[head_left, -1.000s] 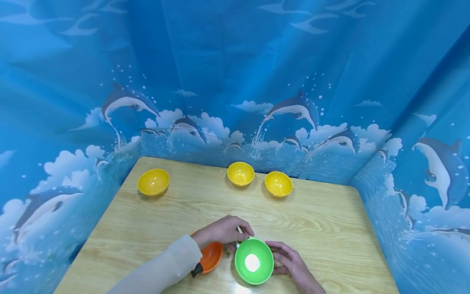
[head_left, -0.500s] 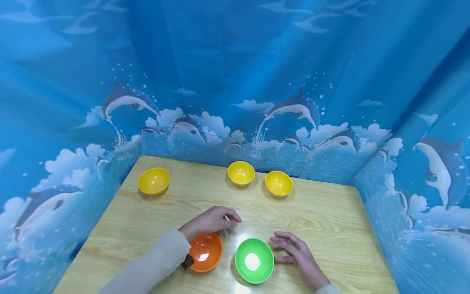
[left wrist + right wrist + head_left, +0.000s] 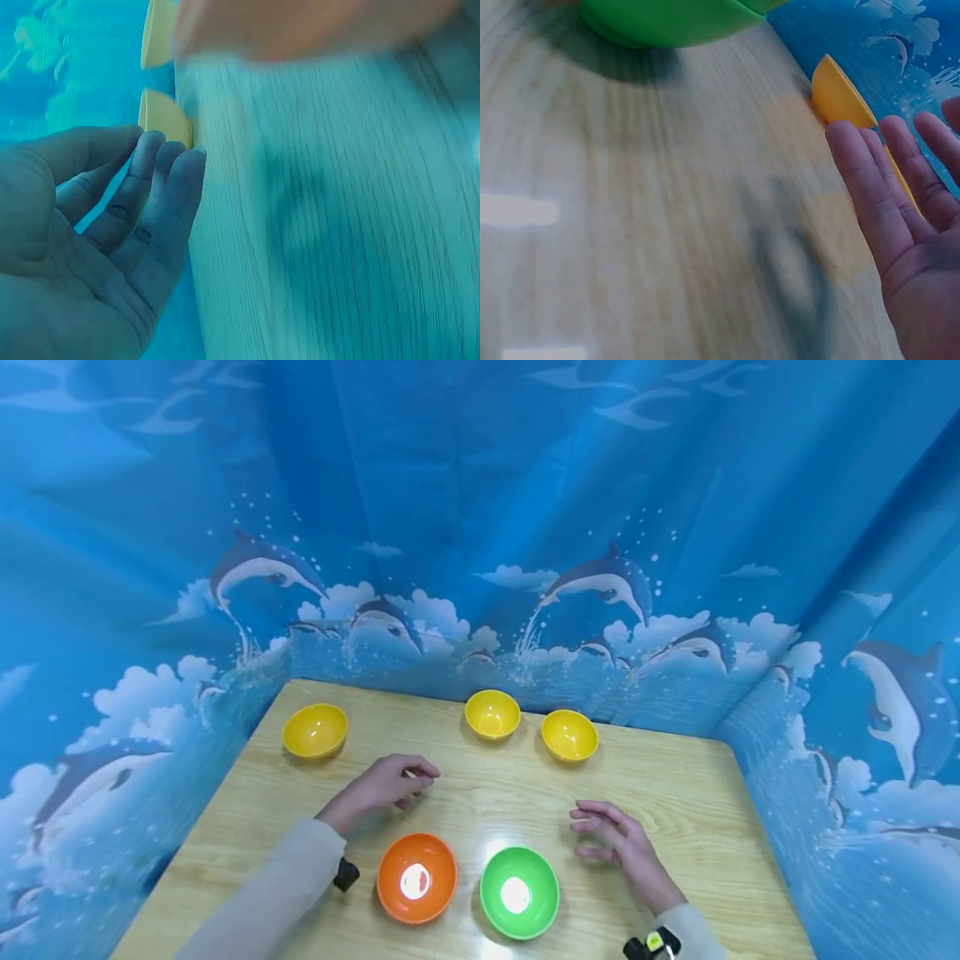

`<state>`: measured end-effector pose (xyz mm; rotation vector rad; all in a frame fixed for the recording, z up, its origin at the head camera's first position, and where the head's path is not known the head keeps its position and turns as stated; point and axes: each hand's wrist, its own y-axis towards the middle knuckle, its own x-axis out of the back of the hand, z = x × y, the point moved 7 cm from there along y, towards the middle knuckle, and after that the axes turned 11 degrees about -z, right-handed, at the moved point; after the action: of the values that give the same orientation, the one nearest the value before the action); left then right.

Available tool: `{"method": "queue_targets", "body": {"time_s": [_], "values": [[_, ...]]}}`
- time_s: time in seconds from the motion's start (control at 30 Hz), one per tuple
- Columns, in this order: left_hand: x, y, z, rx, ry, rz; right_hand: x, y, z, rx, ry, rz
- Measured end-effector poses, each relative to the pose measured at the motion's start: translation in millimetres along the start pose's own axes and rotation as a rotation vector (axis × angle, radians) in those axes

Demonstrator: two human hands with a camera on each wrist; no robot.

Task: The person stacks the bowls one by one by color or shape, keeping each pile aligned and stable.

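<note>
An orange bowl [image 3: 417, 902] and a green bowl [image 3: 519, 920] stand side by side at the near middle of the table. Beyond the orange bowl, my left hand [image 3: 384, 783] is over the wood with loosely bent fingers and nothing in its grasp. To the right of the green bowl and a little beyond it, my right hand [image 3: 618, 842] is held with relaxed, spread fingers, apart from the bowl. In the right wrist view the palm [image 3: 930, 277] faces the camera, bare, and the green bowl [image 3: 667, 19] shows at the top.
Two yellow bowls [image 3: 492, 717] [image 3: 569, 737] are at the table's back edge, and one more yellow bowl [image 3: 314, 732] is at the back left. A blue dolphin-print curtain [image 3: 450, 527] hangs behind and beside the wooden table [image 3: 675, 793].
My left hand has left the green bowl's rim and moved left and away, uncovering the orange bowl. My right hand has let go of the green bowl and drawn off to the right.
</note>
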<state>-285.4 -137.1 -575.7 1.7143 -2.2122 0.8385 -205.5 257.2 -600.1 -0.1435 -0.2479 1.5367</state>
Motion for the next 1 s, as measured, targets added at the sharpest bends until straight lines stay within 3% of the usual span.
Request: {"method": "queue_targets", "body": {"time_s": [0.3,0.63,0.8,1.0], "values": [[53.0,3.3,28.8,0.025,-0.037,-0.084,14.0,22.5,9.6,0.023,0.003,-0.04],[113.8,1.6,51.1,0.016,-0.038,-0.253,33.0,48.7,4.6,-0.015,-0.023,-0.107],[137.8,-1.2,61.1,0.024,0.042,-0.347,36.4,56.0,5.4,-0.009,-0.021,-0.115],[155.7,-3.3,74.1,0.051,0.142,-0.453,38.4,65.5,6.5,-0.049,-0.018,-0.139]]}}
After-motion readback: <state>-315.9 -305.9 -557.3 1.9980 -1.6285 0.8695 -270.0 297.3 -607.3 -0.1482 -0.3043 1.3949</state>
